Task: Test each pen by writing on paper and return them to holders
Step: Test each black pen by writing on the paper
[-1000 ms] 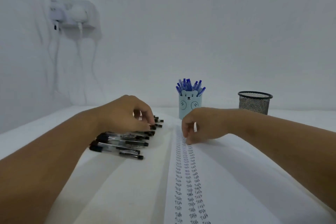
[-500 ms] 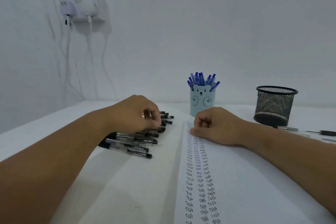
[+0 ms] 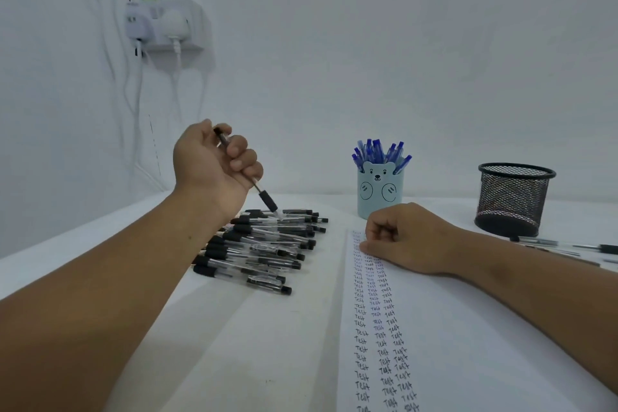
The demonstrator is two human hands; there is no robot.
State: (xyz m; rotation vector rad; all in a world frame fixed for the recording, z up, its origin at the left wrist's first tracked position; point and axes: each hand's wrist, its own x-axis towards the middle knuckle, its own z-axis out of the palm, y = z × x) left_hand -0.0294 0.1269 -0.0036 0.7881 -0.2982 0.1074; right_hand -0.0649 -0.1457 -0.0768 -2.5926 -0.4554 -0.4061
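Left hand [image 3: 214, 160]: gripping one black pen [image 3: 249, 177], tip tilting down over the pen pile [image 3: 264, 244].
Right hand [image 3: 406, 237]: curling into an empty fist, resting on the paper [image 3: 468, 328].
Holders: bear cup [image 3: 379, 192] holding blue pens; mesh cup [image 3: 513, 199] standing right.
Surface: white table [image 3: 234, 344] running to a white wall [image 3: 368, 43].
Room: socket shelf [image 3: 167, 25] hanging upper left.

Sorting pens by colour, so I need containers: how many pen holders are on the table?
2: a light blue bear-faced cup holding blue pens behind the right hand, and a black wire-mesh cup further right.
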